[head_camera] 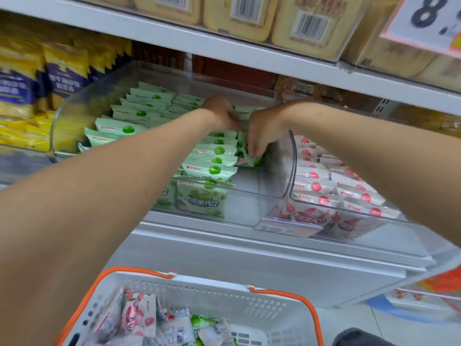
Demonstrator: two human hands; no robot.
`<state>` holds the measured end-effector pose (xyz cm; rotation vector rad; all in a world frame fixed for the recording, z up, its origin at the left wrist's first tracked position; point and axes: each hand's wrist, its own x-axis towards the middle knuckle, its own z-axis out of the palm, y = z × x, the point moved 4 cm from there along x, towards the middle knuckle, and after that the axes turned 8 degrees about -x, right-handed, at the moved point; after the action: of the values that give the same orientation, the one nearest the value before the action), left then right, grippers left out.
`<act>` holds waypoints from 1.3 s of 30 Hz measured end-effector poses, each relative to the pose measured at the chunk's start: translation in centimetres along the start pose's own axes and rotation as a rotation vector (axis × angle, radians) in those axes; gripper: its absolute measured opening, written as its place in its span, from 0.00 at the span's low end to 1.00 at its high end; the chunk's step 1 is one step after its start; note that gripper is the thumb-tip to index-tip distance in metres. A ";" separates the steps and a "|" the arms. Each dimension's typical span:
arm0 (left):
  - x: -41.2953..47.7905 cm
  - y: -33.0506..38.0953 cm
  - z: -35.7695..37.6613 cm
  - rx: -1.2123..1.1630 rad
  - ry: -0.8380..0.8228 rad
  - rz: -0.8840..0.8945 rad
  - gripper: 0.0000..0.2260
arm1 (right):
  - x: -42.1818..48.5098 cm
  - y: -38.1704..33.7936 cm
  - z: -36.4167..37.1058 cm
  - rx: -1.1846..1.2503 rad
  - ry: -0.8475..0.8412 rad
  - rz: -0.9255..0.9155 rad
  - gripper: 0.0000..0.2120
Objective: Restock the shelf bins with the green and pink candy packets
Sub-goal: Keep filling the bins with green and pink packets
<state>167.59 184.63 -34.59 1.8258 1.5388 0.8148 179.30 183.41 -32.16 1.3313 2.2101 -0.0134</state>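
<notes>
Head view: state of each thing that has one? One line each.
green bin, partly filled, floor bare at front right
pink bin, filled with rows of pink packets
left hand, inside green bin, grip unclear
right hand, pinches a green packet
basket, holds loose candy packets

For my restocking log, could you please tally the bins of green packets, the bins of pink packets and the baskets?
Bins of green packets: 1
Bins of pink packets: 1
Baskets: 1
Total: 3
</notes>
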 end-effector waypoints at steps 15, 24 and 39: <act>0.3 -1.7 0.3 -0.218 0.073 0.046 0.07 | 2.4 -1.2 3.5 0.044 -0.408 0.001 0.23; -0.3 -1.1 0.0 -0.131 0.039 0.051 0.11 | 1.7 -1.5 2.3 0.061 -0.246 0.074 0.18; -18.8 0.9 -1.2 -0.011 0.346 0.102 0.02 | -11.3 -5.5 3.0 0.478 0.780 0.041 0.09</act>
<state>164.69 165.98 -34.47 1.8376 1.6527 1.2378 180.18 170.61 -31.00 1.8704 2.9525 -0.0075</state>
